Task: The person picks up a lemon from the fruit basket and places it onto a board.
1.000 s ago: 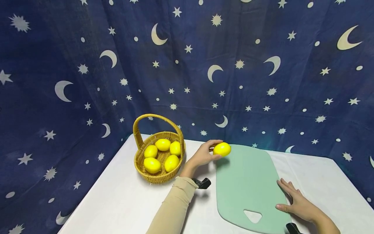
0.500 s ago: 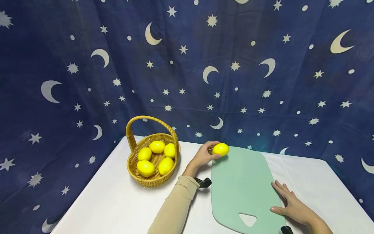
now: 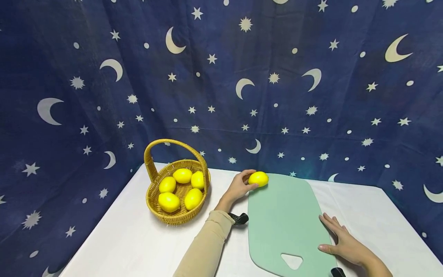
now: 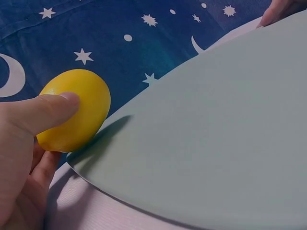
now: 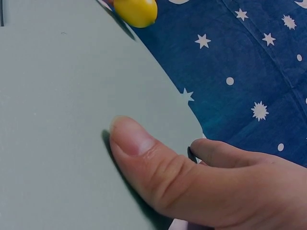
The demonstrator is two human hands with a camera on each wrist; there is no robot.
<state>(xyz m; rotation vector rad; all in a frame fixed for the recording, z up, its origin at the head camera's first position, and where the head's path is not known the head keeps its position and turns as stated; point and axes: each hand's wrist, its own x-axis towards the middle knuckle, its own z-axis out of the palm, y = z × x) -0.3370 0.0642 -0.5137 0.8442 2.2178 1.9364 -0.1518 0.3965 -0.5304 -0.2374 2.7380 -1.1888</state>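
A yellow lemon (image 3: 258,179) is gripped between the thumb and fingers of my left hand (image 3: 238,187), at the far left corner of a pale green cutting board (image 3: 282,219). In the left wrist view the thumb presses on the near side of the lemon (image 4: 88,115), and a shadow falls on the board below it. My right hand (image 3: 347,244) lies at the board's right edge with fingers spread. Seen in the right wrist view, its thumb (image 5: 144,153) extends over the board's surface while the fingers are at the edge.
A wicker basket (image 3: 174,219) with a tall handle stands left of the board, holding several lemons (image 3: 169,202). White cloth (image 3: 138,238) covers the table. Behind it hangs a dark blue curtain (image 3: 214,92) with moons and stars. The board has a triangular handle hole (image 3: 292,261).
The whole head view has shifted slightly, so basket and board appear farther left. My left hand has lowered the lemon a little toward the board. The right hand stays at the board's edge.
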